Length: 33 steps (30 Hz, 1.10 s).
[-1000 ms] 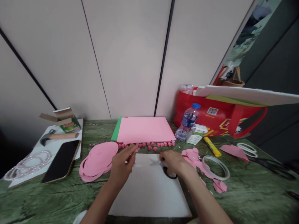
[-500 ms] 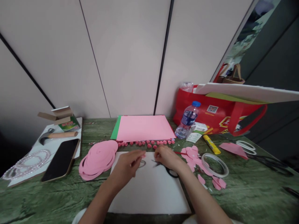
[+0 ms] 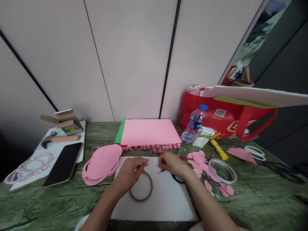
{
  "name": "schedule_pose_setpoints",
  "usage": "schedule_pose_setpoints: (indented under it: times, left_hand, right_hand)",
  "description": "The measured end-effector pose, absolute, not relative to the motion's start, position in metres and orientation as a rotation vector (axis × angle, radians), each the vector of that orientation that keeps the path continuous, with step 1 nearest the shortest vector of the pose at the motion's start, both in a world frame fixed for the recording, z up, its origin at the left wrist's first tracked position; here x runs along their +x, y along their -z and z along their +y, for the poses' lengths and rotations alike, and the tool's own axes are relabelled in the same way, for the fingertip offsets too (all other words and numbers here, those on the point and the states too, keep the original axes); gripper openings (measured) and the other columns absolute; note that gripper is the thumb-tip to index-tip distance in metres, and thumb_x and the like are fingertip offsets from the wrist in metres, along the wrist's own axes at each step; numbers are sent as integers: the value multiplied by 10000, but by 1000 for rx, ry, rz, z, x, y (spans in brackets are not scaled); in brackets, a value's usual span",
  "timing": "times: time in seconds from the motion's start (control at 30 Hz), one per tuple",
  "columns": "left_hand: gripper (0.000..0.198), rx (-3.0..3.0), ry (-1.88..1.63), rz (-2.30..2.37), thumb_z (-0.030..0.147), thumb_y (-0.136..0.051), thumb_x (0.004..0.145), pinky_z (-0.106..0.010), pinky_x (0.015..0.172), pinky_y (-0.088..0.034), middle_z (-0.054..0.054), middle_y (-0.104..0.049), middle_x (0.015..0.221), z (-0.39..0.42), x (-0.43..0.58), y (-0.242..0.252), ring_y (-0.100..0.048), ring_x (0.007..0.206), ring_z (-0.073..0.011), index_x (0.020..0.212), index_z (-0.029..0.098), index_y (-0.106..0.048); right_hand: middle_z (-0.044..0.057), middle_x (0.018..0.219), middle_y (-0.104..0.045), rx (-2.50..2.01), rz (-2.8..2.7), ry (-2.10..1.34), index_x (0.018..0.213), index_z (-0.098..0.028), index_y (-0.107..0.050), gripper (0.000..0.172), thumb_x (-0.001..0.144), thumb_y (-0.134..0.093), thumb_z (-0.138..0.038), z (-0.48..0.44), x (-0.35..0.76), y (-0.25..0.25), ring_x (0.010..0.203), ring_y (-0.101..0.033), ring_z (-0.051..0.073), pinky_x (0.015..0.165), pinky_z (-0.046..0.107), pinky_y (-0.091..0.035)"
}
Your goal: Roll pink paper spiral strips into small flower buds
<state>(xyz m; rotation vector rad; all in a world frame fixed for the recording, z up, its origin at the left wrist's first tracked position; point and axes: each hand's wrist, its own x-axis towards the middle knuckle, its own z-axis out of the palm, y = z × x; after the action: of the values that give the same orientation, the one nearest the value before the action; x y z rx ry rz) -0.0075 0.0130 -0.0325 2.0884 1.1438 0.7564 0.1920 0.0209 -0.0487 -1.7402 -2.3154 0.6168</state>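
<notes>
One dark ring (image 3: pixel 141 200) just below left hand (image 3: pixel 130 173)

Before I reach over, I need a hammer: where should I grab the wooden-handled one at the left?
Grip the wooden-handled metal hammer near its handle's right end, from above, probably: it lies flat on the white board, head pointing left, with the black phone just nearer you.

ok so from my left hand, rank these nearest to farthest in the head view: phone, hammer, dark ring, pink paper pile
1. dark ring, right under the left hand, on the white sheet.
2. pink paper pile, just to the hand's left.
3. phone, farther left.
4. hammer, far left, behind the phone.
</notes>
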Motion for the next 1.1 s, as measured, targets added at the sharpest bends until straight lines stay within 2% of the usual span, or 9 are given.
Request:
schedule_pose_setpoints:
  times: [0.27,0.4,0.53,0.67,0.77,0.87,1.1]
  left_hand:
    - [253,2017,-811,1174,150,-481,750,-235,584,-493,-39,-715,783,14,-7,29,-653,631,-150,915,178,-671]
    - [219,1953,-867,1210,169,-499,747,-240,645,-498,-31,-720,732,15,-6,25,-662,698,-164,885,167,-669]
    - [191,1887,-928,1188,180,-518,733,-240,654,-505,-11,-721,719,16,-5,23,-665,685,-164,848,185,-670]
    - [157,1780,-966,1171,197,-528,727,-243,652,-513,-7,-721,720,15,-4,22,-669,695,-172,806,192,-663]
    - [159,1729,-986,1135,228,-515,750,-259,687,-513,-14,-719,762,13,-3,21,-666,740,-180,827,196,-650]
    - [149,1738,-999,1116,237,-517,757,-259,705,-507,-13,-714,782,12,-2,21,-660,755,-176,824,201,-645]
    - [148,1838,-950,1104,221,-518,762,-234,688,-494,2,-709,785,11,-1,19,-648,738,-159,815,207,-656]
  right_hand:
    - [54,740,-620,-1734,-2302,-689,643,-154,-614,98,711,-543,-155,26,195,61,707,-558,157,570,219,-327]
    - [35,682,-592,-1671,-2263,-755,591,-151,-562,139,718,-513,-127,28,199,62,669,-531,139,585,216,-327]
    - [15,619,-541,-1594,-2196,-835,543,-149,-502,177,714,-490,-103,29,202,61,622,-488,123,587,220,-338]
    - [-2,634,-497,-1508,-2103,-904,611,-158,-484,158,765,-451,-166,27,198,51,615,-468,115,578,219,-381]
    - [-7,707,-480,-1262,-1863,-1175,704,-169,-484,177,818,-411,-283,21,188,36,666,-489,112,602,224,-444]
    - [-9,729,-484,-1000,-1563,-1440,702,-169,-506,184,777,-495,-336,13,176,21,711,-501,118,659,260,-480]
    - [-7,706,-530,-1083,-1681,-1271,666,-166,-539,144,770,-505,-260,4,164,11,665,-519,117,608,258,-484]
